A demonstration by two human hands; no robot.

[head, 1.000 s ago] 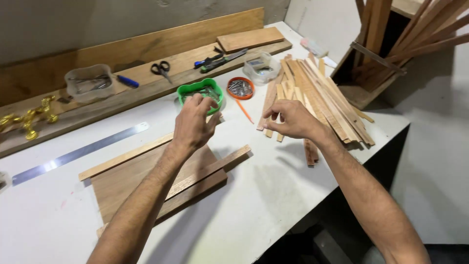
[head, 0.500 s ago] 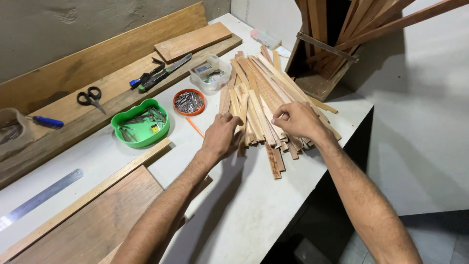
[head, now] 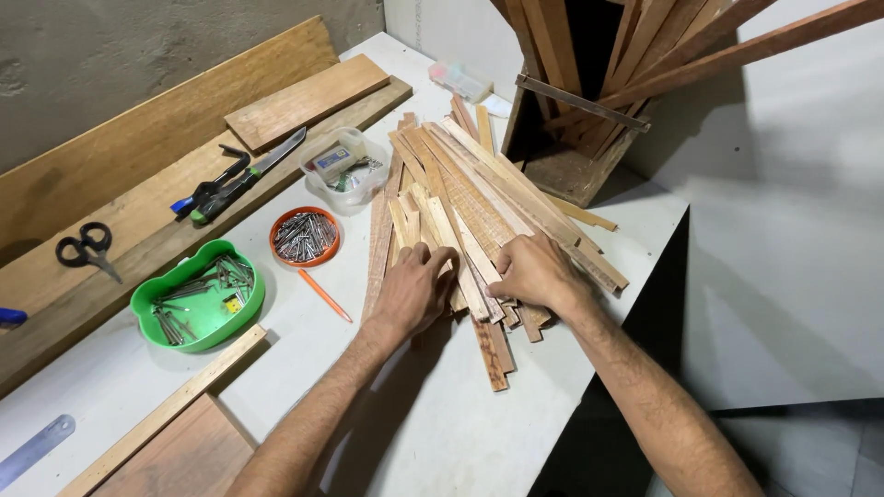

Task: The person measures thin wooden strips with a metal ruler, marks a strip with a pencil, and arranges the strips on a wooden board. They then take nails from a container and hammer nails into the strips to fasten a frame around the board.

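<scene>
A person's two bare hands rest on a heap of thin wooden strips (head: pixel 479 198) fanned across a white worktable (head: pixel 433 433), seen from a camera worn on the head. The left hand (head: pixel 410 293) lies palm down on the near ends of the strips, fingers curled over their edges and pressing on the wood rather than gripping a single piece. The right hand (head: pixel 534 271) sits just beside it, fingers bent down into the pile and touching several strips at once; whether it has closed around any one strip cannot be told from this angle. The heap runs from the hands toward the far edge of the table, where it ends near a dark wooden box (head: pixel 562 156) from which longer battens stand up at angles. To the left of the strips lie an orange pencil (head: pixel 324 294), a round orange dish of nails (head: pixel 304 236), a green tray of screws and nails (head: pixel 196 294) and a clear plastic tub (head: pixel 344 167) of small parts. Farther left, wide boards (head: pixel 138 138) lean along the wall, with black-handled scissors (head: pixel 86 248) and blue-handled pliers (head: pixel 210 191) on them. A steel ruler (head: pixel 35 449) shows at the lower left corner, beside a flat wooden panel (head: pixel 175 456).
</scene>
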